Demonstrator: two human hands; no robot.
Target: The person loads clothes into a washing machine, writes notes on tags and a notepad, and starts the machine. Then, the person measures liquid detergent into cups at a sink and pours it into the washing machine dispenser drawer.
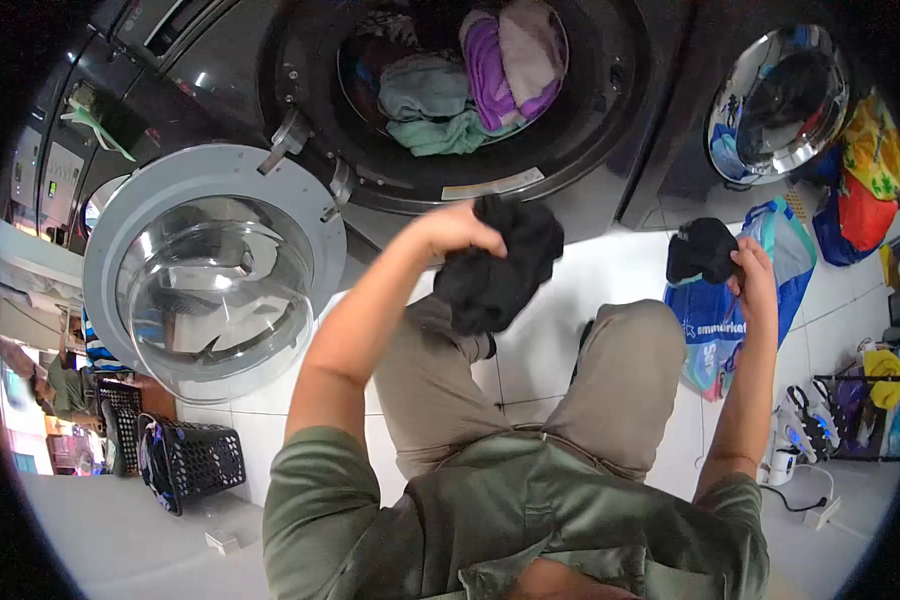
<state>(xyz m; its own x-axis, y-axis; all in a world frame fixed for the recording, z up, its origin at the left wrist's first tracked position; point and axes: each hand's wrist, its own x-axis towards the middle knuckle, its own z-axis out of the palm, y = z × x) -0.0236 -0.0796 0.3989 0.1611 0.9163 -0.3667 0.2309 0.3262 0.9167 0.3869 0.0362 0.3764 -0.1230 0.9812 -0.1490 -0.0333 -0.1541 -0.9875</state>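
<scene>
My left hand (460, 232) grips a bunched black cloth (500, 265), held in front of the open washer drum above my knees. Out to the right, my right hand (755, 268) is closed on a smaller black cloth (702, 250), over a blue shopping bag (710, 322). Inside the drum lie a purple and beige cloth (485, 70), a grey cloth (422, 88) and a green cloth (435, 135). The round glass door (215, 165) stands swung open at the left.
A second machine with a closed round door (780, 105) is at the upper right, beside a colourful bag (873, 150). At the lower left stands a black basket (208, 460). A rack (875, 378) with cloths and a power strip (823, 512) are at the right.
</scene>
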